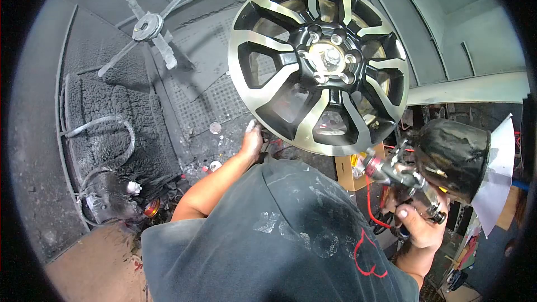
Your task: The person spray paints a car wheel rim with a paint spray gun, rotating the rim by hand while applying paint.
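A two-tone alloy wheel (335,100), with machined silver spokes and black recesses, faces me at the top centre. My left hand (253,141) is at its lower left edge, closed on the rim, with the fingers partly hidden. In my right hand (419,226) is a spray gun (411,182), gripped by its handle. Its nozzle points left, towards the lower right of the wheel. A large black paint cup (450,154) is fixed to the gun, and a sheet of white paper (498,176) sits at the cup's end.
A paint-crusted four-armed stand (148,27) stands at the upper left. Below it are a rough coated block (112,123) and a curved hose (131,140). A red hose (369,204) hangs near the gun. Behind the wheel's lower edge is a cardboard box (347,176). Grey booth walls surround the area.
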The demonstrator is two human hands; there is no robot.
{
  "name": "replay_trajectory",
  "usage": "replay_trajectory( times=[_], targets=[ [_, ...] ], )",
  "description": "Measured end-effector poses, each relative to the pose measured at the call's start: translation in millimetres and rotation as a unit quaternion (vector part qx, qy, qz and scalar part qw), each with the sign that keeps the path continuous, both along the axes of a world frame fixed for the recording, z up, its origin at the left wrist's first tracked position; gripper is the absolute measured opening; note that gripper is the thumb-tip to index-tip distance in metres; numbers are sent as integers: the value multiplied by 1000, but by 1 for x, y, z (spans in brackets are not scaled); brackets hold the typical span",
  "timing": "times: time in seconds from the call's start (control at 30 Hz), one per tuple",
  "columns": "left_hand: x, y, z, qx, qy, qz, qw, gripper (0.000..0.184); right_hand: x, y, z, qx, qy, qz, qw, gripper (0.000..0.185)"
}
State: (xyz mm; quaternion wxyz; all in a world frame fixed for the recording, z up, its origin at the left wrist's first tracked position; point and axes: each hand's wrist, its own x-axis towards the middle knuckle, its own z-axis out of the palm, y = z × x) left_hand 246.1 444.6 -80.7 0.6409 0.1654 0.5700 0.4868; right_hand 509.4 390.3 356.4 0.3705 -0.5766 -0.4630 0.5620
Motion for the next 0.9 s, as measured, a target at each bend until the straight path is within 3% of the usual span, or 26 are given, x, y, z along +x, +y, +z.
replay_trajectory(
  times=[0.13, 0.23, 0.37, 0.47, 0.53, 0.6, 0.63, 0.67, 0.73, 0.87, 0.9],
  targets=[
    [1, -1, -10, 3, 5, 4, 1000, 31, 1, 3, -1, 6, -11, 57, 998, 61],
    [5, 0, 17, -18, -66, 9, 998, 33, -1, 6, -9, 23, -27, -1, 999, 63],
    [5, -1, 1, 7, -54, 8, 999, 31, 17, 12, -17, 15, -69, -32, 997, 52],
    [-1, -3, 6, -26, -53, -28, 998, 30, 25, 13, -24, 55, -103, -98, 988, 35],
    [-4, -7, 1, -100, -98, -102, 985, 27, 32, 8, -33, 78, -113, -151, 979, 38],
    [-15, -9, 0, 25, 53, -378, 924, 38, 44, -1, -49, 98, -105, -201, 969, 34],
    [-17, -16, -24, 165, 109, -466, 862, 43, 54, -7, -63, 100, -97, -215, 967, 33],
    [-24, -15, -16, 101, 207, -588, 776, 51, 61, -15, -75, 98, -93, -222, 966, 32],
    [-19, 9, 18, 109, 107, -696, 701, 53, 65, -29, -102, 85, -106, -274, 952, 30],
    [-16, 27, -10, 128, 104, -766, 622, 54, 50, -57, -149, 36, -104, -340, 934, 25],
    [-11, 31, -15, 141, 100, -815, 553, 54, 46, -65, -158, -2, -109, -343, 933, 25]
  ],
)
